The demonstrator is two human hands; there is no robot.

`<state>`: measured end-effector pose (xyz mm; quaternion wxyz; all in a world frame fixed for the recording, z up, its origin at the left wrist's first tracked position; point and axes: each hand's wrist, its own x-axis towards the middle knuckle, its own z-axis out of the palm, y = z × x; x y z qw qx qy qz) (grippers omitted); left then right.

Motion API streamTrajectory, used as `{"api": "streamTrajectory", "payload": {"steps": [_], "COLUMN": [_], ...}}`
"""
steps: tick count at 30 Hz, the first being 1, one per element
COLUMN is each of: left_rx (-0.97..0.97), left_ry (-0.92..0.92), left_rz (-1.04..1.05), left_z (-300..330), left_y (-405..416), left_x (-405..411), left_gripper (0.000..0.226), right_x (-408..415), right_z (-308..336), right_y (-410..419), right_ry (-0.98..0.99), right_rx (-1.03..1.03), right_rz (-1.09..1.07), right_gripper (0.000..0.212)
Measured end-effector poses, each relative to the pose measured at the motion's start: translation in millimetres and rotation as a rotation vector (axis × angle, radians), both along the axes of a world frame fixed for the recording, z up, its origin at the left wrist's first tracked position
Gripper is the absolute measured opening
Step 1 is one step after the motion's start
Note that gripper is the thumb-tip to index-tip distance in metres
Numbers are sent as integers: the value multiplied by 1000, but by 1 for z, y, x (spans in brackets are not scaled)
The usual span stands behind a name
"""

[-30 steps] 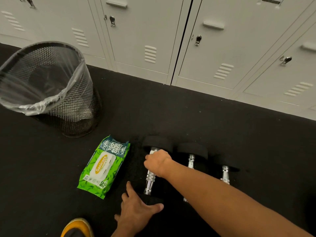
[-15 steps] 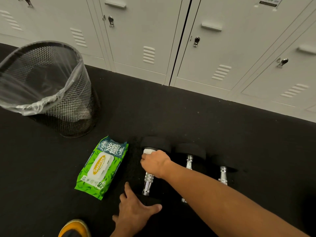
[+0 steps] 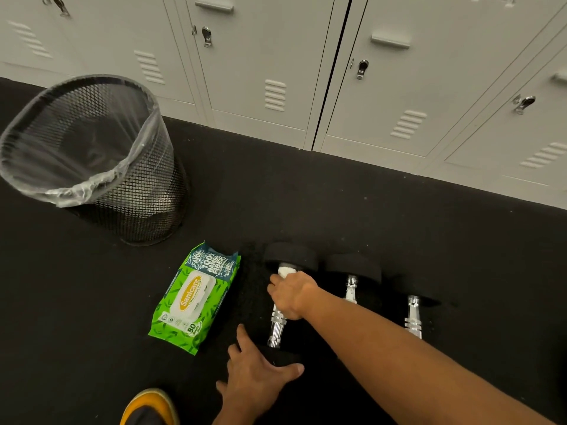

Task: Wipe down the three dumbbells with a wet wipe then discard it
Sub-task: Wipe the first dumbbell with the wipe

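Observation:
Three dumbbells with black ends and chrome handles lie side by side on the dark floor: the left dumbbell (image 3: 277, 328), the middle dumbbell (image 3: 351, 288) and the right dumbbell (image 3: 413, 317). My right hand (image 3: 291, 294) grips the far part of the left dumbbell's handle through a white wet wipe (image 3: 286, 270), a bit of which shows beyond my fingers. My left hand (image 3: 256, 375) presses with spread fingers on that dumbbell's near black end. A black mesh bin (image 3: 92, 157) with a clear liner stands at the left.
A green pack of wipes (image 3: 194, 297) lies just left of the dumbbells. Grey lockers (image 3: 337, 72) line the far side of the black floor. The toe of a yellow shoe (image 3: 150, 407) shows at the bottom edge.
My right hand has slid with the wipe a little along the handle toward the far end. The left hand stays pressed on the near end.

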<state>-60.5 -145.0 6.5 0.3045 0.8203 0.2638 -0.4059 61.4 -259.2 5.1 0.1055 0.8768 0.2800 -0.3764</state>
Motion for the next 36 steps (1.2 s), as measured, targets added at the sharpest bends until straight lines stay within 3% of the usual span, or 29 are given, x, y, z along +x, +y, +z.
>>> {"api": "streamTrajectory", "payload": {"steps": [13, 36], "left_rx": [-35, -30], "left_ry": [-2, -15], "left_rz": [-28, -24], "left_z": [1, 0], "left_y": [2, 1], "left_x": [-1, -2], "left_gripper": [156, 155], "right_x": [-6, -27], "right_z": [-3, 3], "right_y": [8, -2], "right_ry": [-21, 40], "right_rx": [-71, 89], "right_rz": [72, 27], "right_gripper": [48, 51]}}
